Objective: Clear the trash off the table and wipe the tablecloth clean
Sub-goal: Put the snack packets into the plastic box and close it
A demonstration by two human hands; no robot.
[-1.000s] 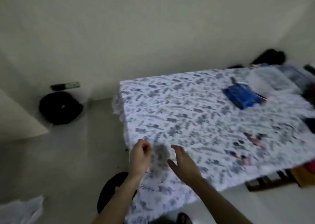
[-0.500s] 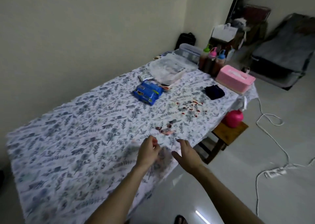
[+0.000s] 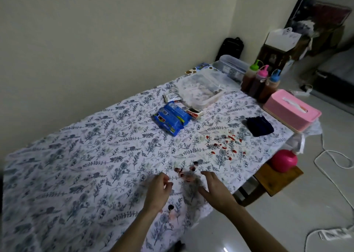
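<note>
A floral tablecloth [image 3: 80, 155] covers the table. Small reddish-dark scraps [image 3: 184, 172] lie near its front edge, with a blurred grey patch [image 3: 191, 186] just below them. My left hand [image 3: 160, 190] hovers to their left with fingers curled; I see nothing in it. To their right, my right hand [image 3: 215, 191] has its fingers spread. Red specks [image 3: 224, 146] dot the cloth further right. A blue packet [image 3: 171, 120] and small wrappers [image 3: 194, 113] lie mid-table. A dark cloth [image 3: 259, 126] sits near the right edge.
A pink tissue box [image 3: 291, 109], three squeeze bottles [image 3: 260, 81] and a clear plastic bag [image 3: 201, 90] stand at the far end. A wooden stool [image 3: 277, 177] with a pink bottle [image 3: 283, 160] stands beside the table. A white cable [image 3: 335, 161] lies on the floor.
The view has swung from the table's left corner to its right part. Both hands have moved along the front edge to the scraps, keeping the same pose.
</note>
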